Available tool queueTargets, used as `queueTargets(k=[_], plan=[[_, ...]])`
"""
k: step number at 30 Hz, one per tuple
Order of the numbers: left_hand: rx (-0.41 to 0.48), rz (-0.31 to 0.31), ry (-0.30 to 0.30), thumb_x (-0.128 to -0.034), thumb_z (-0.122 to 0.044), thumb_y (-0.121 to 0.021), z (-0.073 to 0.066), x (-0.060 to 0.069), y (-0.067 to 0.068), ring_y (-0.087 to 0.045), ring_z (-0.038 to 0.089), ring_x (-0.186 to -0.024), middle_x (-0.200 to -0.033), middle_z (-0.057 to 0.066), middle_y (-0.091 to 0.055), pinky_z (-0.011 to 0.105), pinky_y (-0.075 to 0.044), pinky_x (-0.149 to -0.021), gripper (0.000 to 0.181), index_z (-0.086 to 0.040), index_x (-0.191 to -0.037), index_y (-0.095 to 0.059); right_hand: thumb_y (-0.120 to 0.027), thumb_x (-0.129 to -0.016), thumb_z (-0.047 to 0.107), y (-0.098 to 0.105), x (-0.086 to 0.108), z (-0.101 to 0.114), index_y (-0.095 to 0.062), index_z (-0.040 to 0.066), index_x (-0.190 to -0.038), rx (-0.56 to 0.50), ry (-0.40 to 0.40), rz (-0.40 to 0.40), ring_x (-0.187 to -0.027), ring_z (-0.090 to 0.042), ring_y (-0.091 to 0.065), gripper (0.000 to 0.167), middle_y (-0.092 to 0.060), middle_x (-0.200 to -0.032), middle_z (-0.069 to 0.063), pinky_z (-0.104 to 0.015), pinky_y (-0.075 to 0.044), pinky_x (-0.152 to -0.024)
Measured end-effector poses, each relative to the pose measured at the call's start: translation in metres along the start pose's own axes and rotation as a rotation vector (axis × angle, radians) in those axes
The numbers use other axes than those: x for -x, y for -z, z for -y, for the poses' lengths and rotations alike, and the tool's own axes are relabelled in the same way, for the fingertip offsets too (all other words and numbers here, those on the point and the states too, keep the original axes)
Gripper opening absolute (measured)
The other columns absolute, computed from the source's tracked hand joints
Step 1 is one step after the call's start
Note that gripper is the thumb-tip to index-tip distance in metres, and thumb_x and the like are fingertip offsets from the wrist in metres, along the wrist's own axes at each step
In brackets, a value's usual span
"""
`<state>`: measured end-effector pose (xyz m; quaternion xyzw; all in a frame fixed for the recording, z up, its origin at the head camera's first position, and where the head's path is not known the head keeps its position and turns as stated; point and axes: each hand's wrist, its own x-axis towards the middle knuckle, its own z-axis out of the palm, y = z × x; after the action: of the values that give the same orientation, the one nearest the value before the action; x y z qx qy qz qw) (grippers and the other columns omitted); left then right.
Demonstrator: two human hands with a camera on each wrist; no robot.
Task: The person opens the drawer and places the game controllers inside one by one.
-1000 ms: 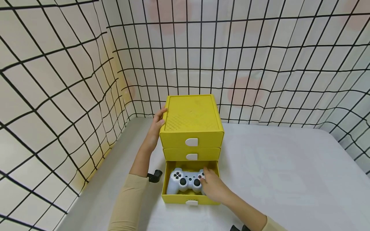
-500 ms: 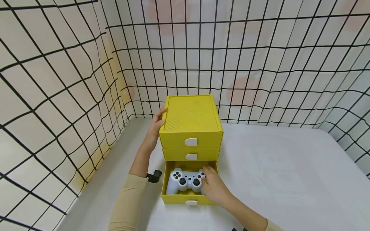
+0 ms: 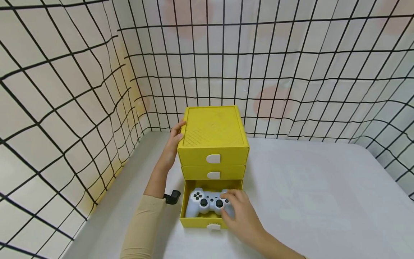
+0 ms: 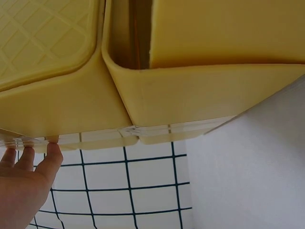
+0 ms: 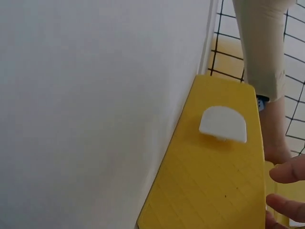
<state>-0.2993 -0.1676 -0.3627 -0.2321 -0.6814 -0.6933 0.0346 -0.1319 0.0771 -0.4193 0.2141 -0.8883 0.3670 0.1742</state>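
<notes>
A yellow cabinet (image 3: 214, 127) with stacked drawers stands on the table, its bottom drawer (image 3: 194, 223) pulled out. In that drawer lies a pale blue game controller (image 3: 192, 208) with black sticks. My left hand (image 3: 170, 147) rests against the cabinet's left side near the top, and its fingertips touch the side wall in the left wrist view. Over the controller's right end is my right hand (image 3: 242, 216), fingers and thumb spread apart, hiding part of that end. Whether a fingertip touches the controller I cannot tell. In the right wrist view the drawer front (image 5: 209, 176) shows its white handle (image 5: 223, 123).
Two upper drawers with white handles (image 3: 213, 158) are closed. Black wire mesh (image 3: 223, 64) encloses the back and both sides. The white tabletop (image 3: 317, 194) extends to the right. A black band with a camera (image 3: 173, 197) is on the left wrist.
My right hand has drawn back slightly toward the front right, and its fingers have spread over the controller's end. The controller and my left hand have stayed in place.
</notes>
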Motion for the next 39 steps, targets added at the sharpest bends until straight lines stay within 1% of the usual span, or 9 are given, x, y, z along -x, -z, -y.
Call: queueTargets(k=[3,4,8,12,20,25,28,34,39], plan=[[0.001,-0.004,0.002,-0.0951,-0.038,-0.04,0.0,0.0,0.0,-0.022,0.019,-0.141,-0.159,0.0,-0.012,0.048,-0.023,-0.111,0.061,-0.015,-0.15,-0.024,-0.078,-0.071,0.005,0.0,0.007,0.003,-0.067,0.008,-0.095,0.026,0.105,-0.054,-0.09,-0.013,-0.052,0.027,-0.054,-0.093,0.003,-0.03,-0.049,-0.076],[0.003,-0.004,0.001,-0.095,-0.037,-0.04,0.0,0.0,0.0,-0.022,0.02,-0.141,-0.159,0.001,-0.012,0.048,-0.023,-0.111,0.061,-0.015,-0.15,-0.024,-0.079,-0.07,0.006,0.0,0.009,0.004,-0.066,0.01,-0.093,0.021,0.12,-0.054,-0.084,-0.01,-0.051,0.026,-0.053,-0.088,0.006,-0.027,-0.048,-0.072],[0.007,-0.008,0.002,-0.0944,-0.037,-0.04,0.001,0.0,0.0,-0.022,0.019,-0.141,-0.159,0.001,-0.012,0.048,-0.023,-0.111,0.062,-0.014,-0.15,-0.024,-0.079,-0.07,0.008,0.001,0.015,0.007,-0.062,0.015,-0.086,-0.012,0.141,-0.016,-0.064,0.0,-0.045,0.024,-0.051,-0.073,0.014,-0.016,-0.04,-0.057],[0.007,-0.01,0.004,-0.0942,-0.038,-0.041,0.001,-0.001,0.0,-0.022,0.019,-0.141,-0.159,0.001,-0.013,0.047,-0.023,-0.111,0.062,-0.015,-0.15,-0.024,-0.078,-0.073,0.012,0.002,0.018,0.008,-0.062,0.018,-0.081,-0.012,0.14,0.062,-0.055,0.006,-0.042,0.019,-0.052,-0.065,0.017,-0.013,-0.036,-0.05],[0.005,-0.006,0.005,-0.0952,-0.038,-0.04,0.0,0.0,0.0,-0.022,0.019,-0.141,-0.159,0.0,-0.013,0.048,-0.022,-0.111,0.061,-0.015,-0.15,-0.025,-0.075,-0.078,0.014,0.005,0.02,0.009,-0.068,0.015,-0.08,0.087,0.128,0.198,-0.058,0.006,-0.049,0.007,-0.061,-0.066,0.012,-0.016,-0.042,-0.052],[0.003,-0.005,0.003,-0.0953,-0.038,-0.041,-0.001,0.0,-0.001,-0.022,0.019,-0.141,-0.159,0.0,-0.014,0.048,-0.022,-0.111,0.061,-0.015,-0.15,-0.025,-0.074,-0.08,0.012,0.005,0.019,0.008,-0.072,0.01,-0.082,0.084,0.11,0.276,-0.055,0.004,-0.046,0.004,-0.063,-0.067,0.009,-0.017,-0.042,-0.051],[0.003,-0.003,0.002,-0.0951,-0.038,-0.04,0.0,0.0,0.0,-0.022,0.019,-0.141,-0.159,0.0,-0.013,0.048,-0.022,-0.111,0.061,-0.015,-0.15,-0.024,-0.074,-0.081,0.011,0.004,0.018,0.008,-0.073,0.009,-0.082,0.087,0.114,0.296,-0.054,0.002,-0.045,0.003,-0.063,-0.067,0.008,-0.018,-0.042,-0.051],[0.01,-0.002,0.0,-0.0954,-0.037,-0.04,0.0,0.0,0.0,-0.023,0.019,-0.141,-0.159,0.001,-0.013,0.048,-0.023,-0.111,0.06,-0.015,-0.149,-0.024,-0.075,-0.082,0.011,0.0,0.015,0.009,-0.072,0.01,-0.08,0.119,0.104,0.32,-0.058,-0.001,-0.056,0.004,-0.069,-0.072,0.005,-0.022,-0.05,-0.058],[0.013,-0.005,0.002,-0.0957,-0.036,-0.04,0.0,0.001,0.0,-0.023,0.019,-0.141,-0.159,0.0,-0.014,0.047,-0.023,-0.111,0.06,-0.015,-0.149,-0.024,-0.075,-0.081,0.01,-0.001,0.013,0.008,-0.071,0.011,-0.077,0.153,0.138,0.284,-0.058,-0.004,-0.057,0.006,-0.067,-0.07,0.005,-0.023,-0.049,-0.057]])
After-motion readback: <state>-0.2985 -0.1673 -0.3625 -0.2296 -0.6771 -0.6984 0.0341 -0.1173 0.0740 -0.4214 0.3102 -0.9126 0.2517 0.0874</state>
